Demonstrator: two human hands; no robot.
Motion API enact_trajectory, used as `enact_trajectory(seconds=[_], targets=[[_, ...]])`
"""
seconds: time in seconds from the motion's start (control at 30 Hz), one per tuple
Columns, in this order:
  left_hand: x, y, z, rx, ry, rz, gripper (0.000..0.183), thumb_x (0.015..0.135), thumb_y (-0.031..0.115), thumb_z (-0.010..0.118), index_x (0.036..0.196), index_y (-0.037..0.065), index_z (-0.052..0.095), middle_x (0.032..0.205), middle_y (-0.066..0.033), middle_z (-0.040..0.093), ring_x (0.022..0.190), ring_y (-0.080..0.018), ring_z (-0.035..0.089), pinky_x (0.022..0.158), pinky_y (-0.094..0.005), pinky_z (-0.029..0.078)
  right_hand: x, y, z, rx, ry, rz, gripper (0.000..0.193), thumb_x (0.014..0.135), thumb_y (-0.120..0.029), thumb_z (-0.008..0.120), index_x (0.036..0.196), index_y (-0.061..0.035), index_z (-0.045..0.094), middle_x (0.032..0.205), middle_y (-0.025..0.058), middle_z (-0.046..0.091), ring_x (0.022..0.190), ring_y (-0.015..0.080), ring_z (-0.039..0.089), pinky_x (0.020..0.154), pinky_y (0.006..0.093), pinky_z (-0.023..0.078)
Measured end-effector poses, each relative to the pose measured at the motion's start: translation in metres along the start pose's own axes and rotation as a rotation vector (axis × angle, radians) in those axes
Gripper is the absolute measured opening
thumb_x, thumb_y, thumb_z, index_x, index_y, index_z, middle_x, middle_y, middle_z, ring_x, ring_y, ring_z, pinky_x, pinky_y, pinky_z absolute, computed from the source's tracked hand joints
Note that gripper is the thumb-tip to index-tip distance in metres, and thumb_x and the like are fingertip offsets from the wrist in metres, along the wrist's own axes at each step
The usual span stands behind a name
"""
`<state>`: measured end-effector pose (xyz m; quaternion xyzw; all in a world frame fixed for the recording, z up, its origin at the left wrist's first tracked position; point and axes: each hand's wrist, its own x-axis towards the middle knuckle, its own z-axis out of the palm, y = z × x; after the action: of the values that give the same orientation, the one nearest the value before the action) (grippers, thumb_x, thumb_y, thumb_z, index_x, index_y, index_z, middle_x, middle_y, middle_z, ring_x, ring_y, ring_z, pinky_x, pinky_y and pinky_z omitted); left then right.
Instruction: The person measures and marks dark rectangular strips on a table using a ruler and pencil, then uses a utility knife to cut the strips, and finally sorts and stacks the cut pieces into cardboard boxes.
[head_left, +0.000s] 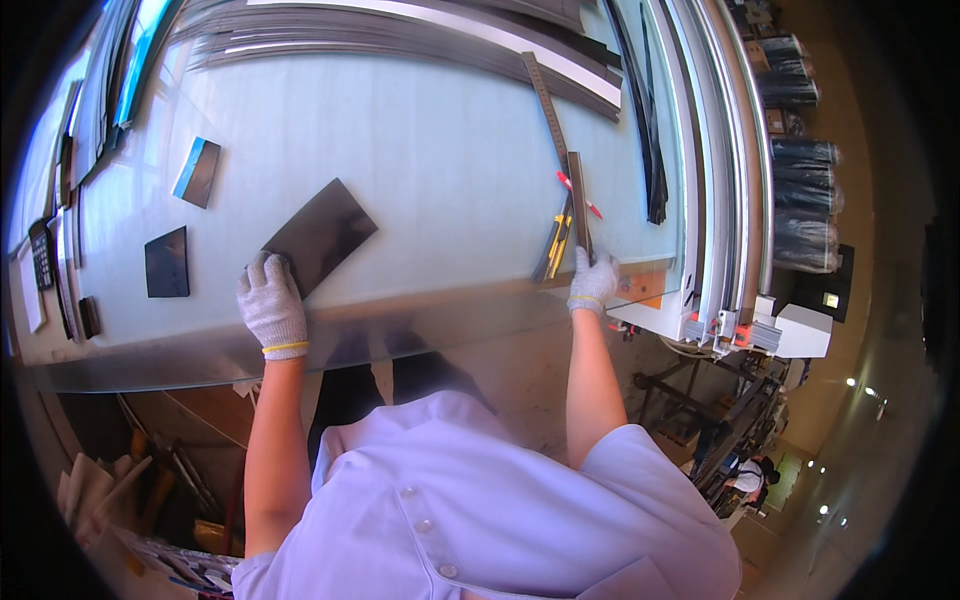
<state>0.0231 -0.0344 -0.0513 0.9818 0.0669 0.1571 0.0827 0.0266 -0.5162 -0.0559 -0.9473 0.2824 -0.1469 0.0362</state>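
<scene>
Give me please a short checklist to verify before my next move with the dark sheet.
1. Left hand on the dark sheet: ok, at its near edge.
2. Right hand on the dark strip: ok, at its near end.
3. Gloves on both hands: ok.
4. Red pen apart from the dark sheet: ok.
5. Yellow-and-black tool well away from the right hand: not ok, it lies close beside.
6. Firmness of either grip: cannot tell.

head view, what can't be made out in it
All in the head view:
The near left corner of the dark sheet: hidden under the left hand.
The near end of the dark strip: hidden by the right hand.
Marks on the ruler: too small to read.
The far person: too small to tell what they are doing.
</scene>
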Motion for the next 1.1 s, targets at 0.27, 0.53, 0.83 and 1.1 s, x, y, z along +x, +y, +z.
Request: enact_trajectory(seconds=[0.27, 0.53, 0.83, 1.1], targets=[[-0.007, -0.011, 0.006, 0.03, -0.016, 0.015, 0.023, 0.084, 0.01, 0.066, 0.107, 0.01, 0.064, 0.118, -0.0112, 0.063, 0.101, -0.0346, 0.06, 0.087, -0.0451, 0.05, 0.011, 0.011, 0.016, 0.462, -0.105, 0.084, 0.019, 0.091, -0.015, 0.069, 0.089, 0.0044, 0.068, 0.081, 0.0122, 0.069, 0.075, 0.0183, 0.06, 0.072, 0.0371, 0.05], [-0.001, -0.008, -0.001, -0.013, 0.025, -0.005, 0.024, 0.078, 0.006, 0.065, 0.101, 0.011, 0.062, 0.112, -0.0083, 0.062, 0.093, -0.0319, 0.06, 0.081, -0.0439, 0.05, -0.101, -0.183, -0.034, 0.74, -0.458, -0.197, 0.024, 0.097, -0.007, 0.059, 0.118, 0.0014, 0.067, 0.108, 0.0155, 0.07, 0.104, 0.0258, 0.066, 0.094, 0.0375, 0.05], [0.001, -0.007, 0.001, -0.024, -0.011, -0.007, 0.032, 0.071, 0.003, 0.065, 0.102, 0.009, 0.062, 0.112, -0.01, 0.063, 0.092, -0.0332, 0.06, 0.081, -0.0443, 0.049, -0.171, -0.28, -0.018, 0.795, -0.442, -0.741, 0.031, 0.085, -0.006, 0.066, 0.116, -0.0067, 0.063, 0.109, 0.014, 0.06, 0.097, 0.036, 0.06, 0.085, 0.0454, 0.05], [-0.001, -0.01, 0.005, -0.053, -0.039, -0.019, 0.039, 0.073, 0.0, 0.064, 0.111, 0.009, 0.063, 0.117, -0.0122, 0.062, 0.097, -0.034, 0.06, 0.086, -0.0446, 0.048, -0.183, -0.207, -0.011, 0.477, -0.402, -0.824, 0.052, 0.073, -0.019, 0.083, 0.121, -0.0096, 0.066, 0.109, 0.0103, 0.059, 0.092, 0.0318, 0.057, 0.086, 0.0448, 0.044]])
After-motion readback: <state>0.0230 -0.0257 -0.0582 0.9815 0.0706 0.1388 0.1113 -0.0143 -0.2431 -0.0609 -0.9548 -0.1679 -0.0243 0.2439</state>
